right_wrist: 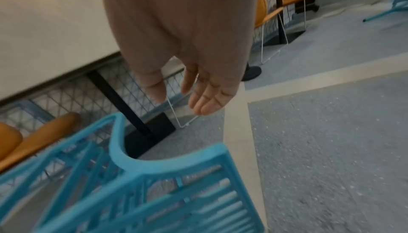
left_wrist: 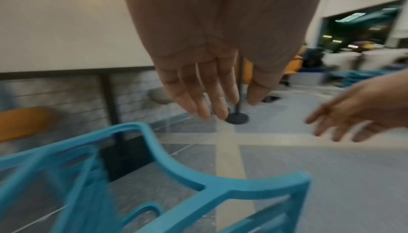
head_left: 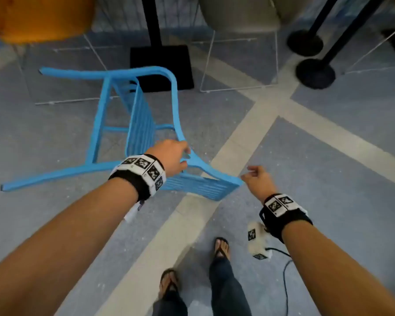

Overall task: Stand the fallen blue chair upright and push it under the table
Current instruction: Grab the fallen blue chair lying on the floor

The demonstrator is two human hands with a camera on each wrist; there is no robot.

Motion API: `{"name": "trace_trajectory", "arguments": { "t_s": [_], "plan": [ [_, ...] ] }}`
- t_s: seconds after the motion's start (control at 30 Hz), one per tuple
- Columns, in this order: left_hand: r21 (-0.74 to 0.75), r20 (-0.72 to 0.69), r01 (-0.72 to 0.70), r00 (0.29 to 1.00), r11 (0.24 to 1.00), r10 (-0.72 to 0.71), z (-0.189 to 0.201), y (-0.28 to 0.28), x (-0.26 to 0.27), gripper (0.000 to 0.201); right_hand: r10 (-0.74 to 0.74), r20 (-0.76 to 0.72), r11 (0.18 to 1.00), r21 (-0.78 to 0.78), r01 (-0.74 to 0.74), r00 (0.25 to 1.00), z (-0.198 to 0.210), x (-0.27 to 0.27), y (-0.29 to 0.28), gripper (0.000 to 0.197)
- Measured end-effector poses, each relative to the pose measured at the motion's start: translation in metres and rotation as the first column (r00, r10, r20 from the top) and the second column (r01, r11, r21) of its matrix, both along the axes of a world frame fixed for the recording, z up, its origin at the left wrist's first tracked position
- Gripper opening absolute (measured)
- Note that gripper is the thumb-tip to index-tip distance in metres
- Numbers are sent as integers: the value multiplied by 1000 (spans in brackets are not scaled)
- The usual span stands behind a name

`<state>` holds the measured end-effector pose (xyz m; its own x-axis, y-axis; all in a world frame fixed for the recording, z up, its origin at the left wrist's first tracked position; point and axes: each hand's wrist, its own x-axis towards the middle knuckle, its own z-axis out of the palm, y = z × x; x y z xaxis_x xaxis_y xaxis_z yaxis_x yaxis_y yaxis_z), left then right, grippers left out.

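Blue chair [head_left: 137, 124] on its side, centre-left of head view, legs pointing left, backrest toward lower centre. Table pedestal [head_left: 160, 65] just above it, so the slot to push into is close.

Left hand [head_left: 171, 157] over frame junction near backrest; wrist view shows fingers [left_wrist: 212, 97] straight, relaxed, not gripping.

Right hand [head_left: 257, 179] beside backrest corner, fingers loose, holding nothing.

Judgement: both placed at backrest end for leverage to tip it upright.
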<state>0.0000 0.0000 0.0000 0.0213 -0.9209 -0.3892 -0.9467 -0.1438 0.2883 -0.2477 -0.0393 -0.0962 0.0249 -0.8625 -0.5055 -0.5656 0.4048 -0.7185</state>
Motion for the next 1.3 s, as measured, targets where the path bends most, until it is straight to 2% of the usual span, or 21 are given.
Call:
{"name": "trace_trajectory", "arguments": {
  "t_s": [0.13,0.3,0.37,0.43,0.53,0.67,0.73,0.8,0.9,0.97,1.03,1.1,1.13,1.17,1.2,1.23,1.3],
  "plan": [
    [69,15,244,969,967,-245,-76,-46,-77,39,-23,-24,996,80,25,999,-79,-24,-19,52],
    [138,82,479,866,867,-492,-171,-81,-151,47,60,-39,984,169,-52,997,-168,-47,-33,59],
    [174,125,472,860,864,-495,-200,-86,-171,46,146,-43,974,180,-137,988,-200,-50,-35,61],
    [166,143,393,898,904,-417,-220,-86,-180,43,210,-44,962,188,-198,977,-224,-51,-34,60],
    [99,128,326,933,940,-337,-231,-82,-182,36,209,-65,960,205,-192,976,-247,-55,-24,60],
    [44,79,318,944,947,-320,-207,-79,-166,31,256,-61,948,210,-238,965,-245,-43,-12,65],
    [3,82,294,953,956,-293,-179,-84,-149,28,302,-53,937,201,-287,952,-233,-26,-7,69],
    [-57,82,239,969,969,-234,-146,-89,-126,20,324,-37,934,171,-314,945,-218,-5,-8,65],
    [-156,101,164,984,974,-149,-93,-87,-82,27,428,-57,896,161,-414,902,-193,30,-18,39],
    [-193,143,123,985,973,-96,-64,-80,-51,35,505,-34,856,152,-495,863,-170,53,-28,8],
    [-210,149,95,987,973,-64,-36,-73,-26,37,549,-9,834,64,-547,836,-153,72,-34,36],
    [-243,204,92,978,966,-41,-15,-66,-13,27,574,-34,819,-1,-574,818,-137,83,-39,47],
    [-279,274,125,961,952,-46,-8,-61,-11,20,584,-49,812,15,-584,810,-128,89,-39,45],
    [-246,347,173,934,954,-81,-2,-59,-15,11,592,-54,806,18,-592,804,-122,92,-39,37],
    [-222,453,267,880,938,-144,5,-55,-16,2,607,-69,794,35,-606,792,-107,101,-39,24],
    [-130,547,367,801,921,-242,9,-52,-20,11,621,-73,783,29,-621,780,-100,107,-38,12],
    [128,589,470,673,874,-448,2,-46,-21,23,646,-106,760,-8,-650,756,-81,117,-37,24]
  ]
}}
